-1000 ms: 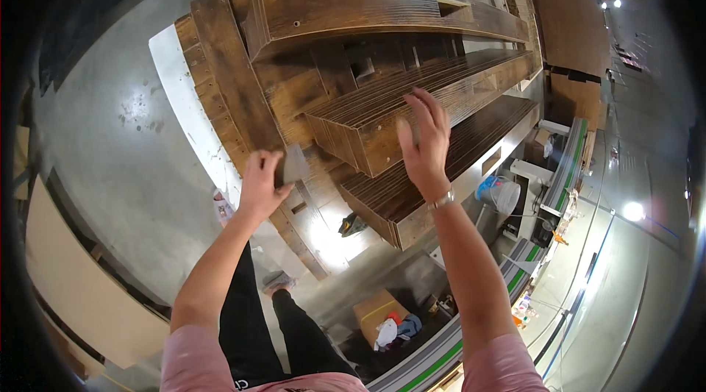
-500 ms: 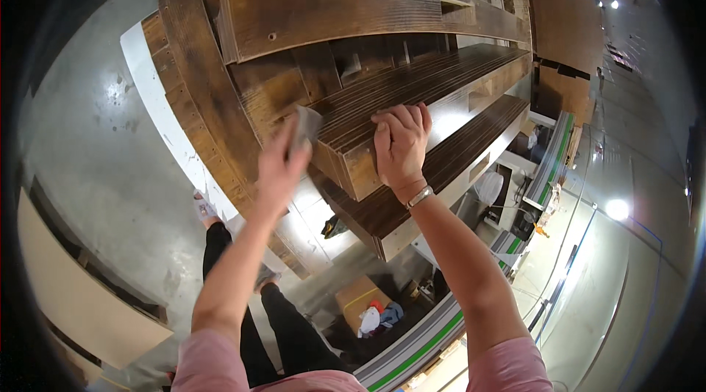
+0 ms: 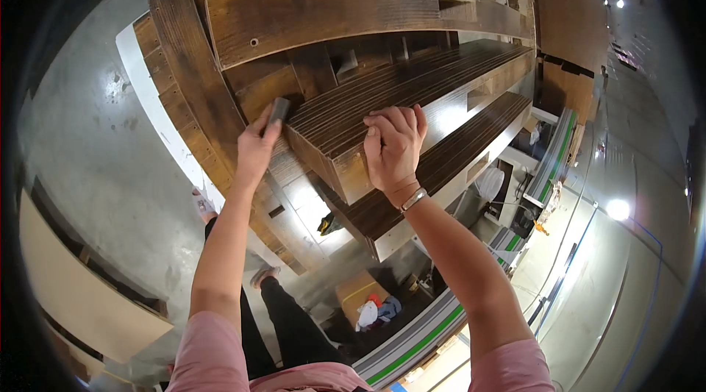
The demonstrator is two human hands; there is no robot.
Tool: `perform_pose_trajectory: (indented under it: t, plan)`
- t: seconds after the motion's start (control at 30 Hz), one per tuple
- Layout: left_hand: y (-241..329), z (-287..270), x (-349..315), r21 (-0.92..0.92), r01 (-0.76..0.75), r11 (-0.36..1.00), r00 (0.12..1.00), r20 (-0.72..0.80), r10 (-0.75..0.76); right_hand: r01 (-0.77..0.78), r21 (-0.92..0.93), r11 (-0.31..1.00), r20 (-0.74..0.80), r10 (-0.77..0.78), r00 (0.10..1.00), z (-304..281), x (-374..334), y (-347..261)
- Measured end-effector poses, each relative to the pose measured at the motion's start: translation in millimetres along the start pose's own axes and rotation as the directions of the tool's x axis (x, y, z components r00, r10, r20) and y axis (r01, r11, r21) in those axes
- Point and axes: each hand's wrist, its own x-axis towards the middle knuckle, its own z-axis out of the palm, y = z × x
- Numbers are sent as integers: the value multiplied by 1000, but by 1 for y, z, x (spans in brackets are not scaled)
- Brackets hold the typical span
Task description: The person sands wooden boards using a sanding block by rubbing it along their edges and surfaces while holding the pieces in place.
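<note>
A small grey block, looking like a sanding sponge, is pinched between the thumb and fingers of my left hand. It stands upright against the near left end of a stack of dark brown, stained wooden boards. My right hand is curled over the front edge of that stack, fingers bent on its top and side. Part of its grip is hidden, but it appears to clasp the stack's edge. Below lies a second stack of dark boards with a pale side.
Beyond stands a wide brown board with a rectangular slot. Brown planks lie at the left over a white edge. A green-striped rail runs along the lower right. A cardboard box with cloths sits on the floor near my feet.
My left hand and the grey block have shifted left and slightly up in view, and their blur is gone. The boards' near ends also appear farther left. My right hand keeps its hold.
</note>
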Motion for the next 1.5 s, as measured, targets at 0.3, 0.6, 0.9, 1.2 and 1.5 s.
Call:
perform_pose_trajectory:
  t: [0.3,0.6,0.9,1.2,1.5]
  plan:
    - [31,5,-58,-176,50,983,998,50,-41,-10,-14,1000,-2,10,1000,1,-4,5]
    - [43,1,-69,-231,-26,973,997,64,42,-4,-5,1000,7,4,1000,5,-7,0]
    - [-24,16,-60,-582,36,812,999,8,-38,-4,-6,1000,11,4,1000,4,-4,-2]
    - [-4,12,-88,-629,135,766,986,158,-44,-7,-20,1000,13,7,1000,-3,-4,2]
    - [25,-3,-94,-653,167,739,970,244,-4,-15,-28,999,14,16,1000,-4,-4,5]
